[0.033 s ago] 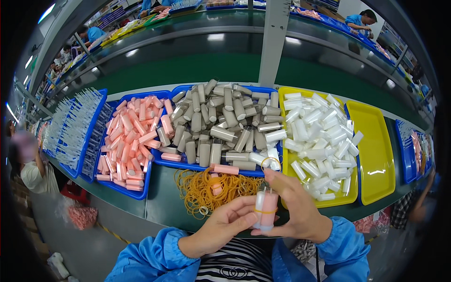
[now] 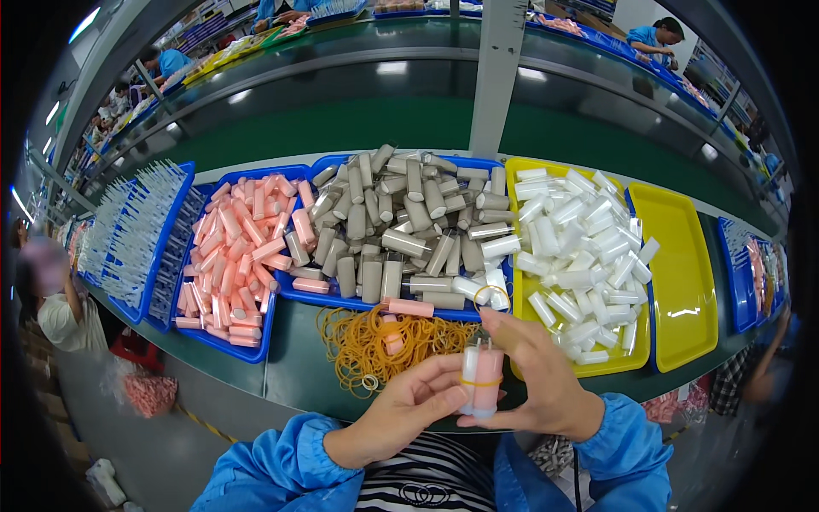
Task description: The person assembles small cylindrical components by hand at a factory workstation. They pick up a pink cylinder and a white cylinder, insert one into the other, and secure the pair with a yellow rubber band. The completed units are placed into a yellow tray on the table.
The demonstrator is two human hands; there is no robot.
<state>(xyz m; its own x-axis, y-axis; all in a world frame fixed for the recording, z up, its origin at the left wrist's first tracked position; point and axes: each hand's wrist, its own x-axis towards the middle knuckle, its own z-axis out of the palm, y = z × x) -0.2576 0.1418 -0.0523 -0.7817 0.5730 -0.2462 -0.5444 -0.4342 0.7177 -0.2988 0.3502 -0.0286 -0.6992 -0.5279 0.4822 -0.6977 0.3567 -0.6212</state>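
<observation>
Both hands, left hand [image 2: 409, 410] and right hand [image 2: 537, 375], hold a small tube bundle [image 2: 480, 380] already banded. Fingers [image 2: 499, 328] stretch another rubber band [image 2: 492, 296]; many loose tubes [image 2: 401, 230] wait at 12 o'clock.

In front of the hands the counter [image 2: 290, 375] is crowded by the heap of rubber bands [image 2: 375, 341] and the full blue trays [image 2: 256, 352], while only the empty yellow tray [image 2: 682, 282] at right leaves open room.
</observation>
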